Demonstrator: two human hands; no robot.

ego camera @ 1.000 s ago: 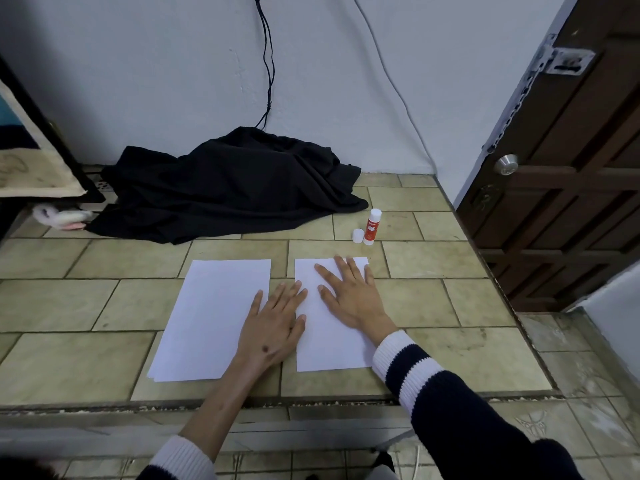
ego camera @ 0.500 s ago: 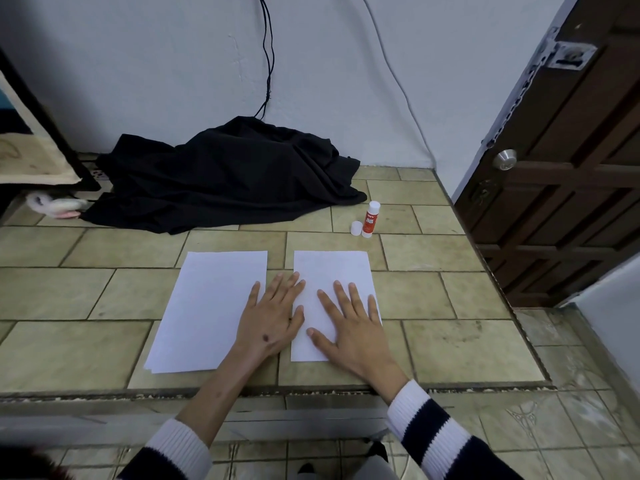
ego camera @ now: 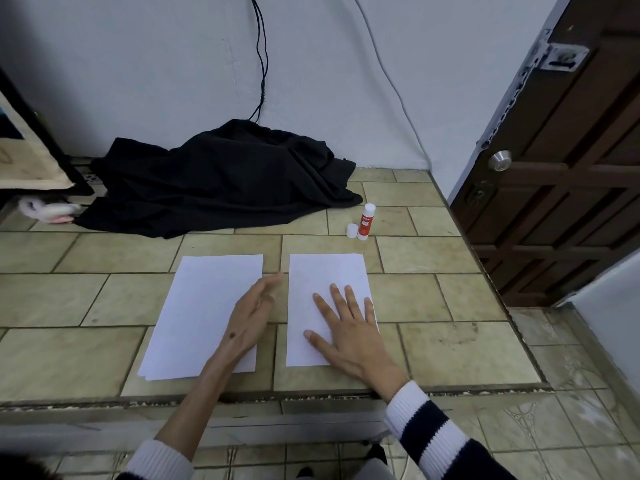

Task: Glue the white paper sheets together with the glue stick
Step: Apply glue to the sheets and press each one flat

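Observation:
Two white paper sheets lie side by side on the tiled ledge: a left stack [ego camera: 201, 313] and a right sheet [ego camera: 325, 282]. My right hand [ego camera: 349, 330] lies flat with spread fingers on the right sheet's lower half. My left hand [ego camera: 251, 317] hovers with straight fingers over the gap between the sheets, tilted on its edge, partly over the left stack's right side. The red and white glue stick [ego camera: 366, 221] stands upright beyond the right sheet, its white cap [ego camera: 352, 230] standing beside it.
A heap of black cloth [ego camera: 221, 181] covers the back of the ledge under a hanging black cable [ego camera: 261, 57]. A brown wooden door [ego camera: 568, 161] stands to the right. The ledge's front edge [ego camera: 311, 391] runs just below the sheets.
My left hand has lifted off the right sheet and turned on edge over the gap. My right hand slid down the right sheet toward me, then stayed flat.

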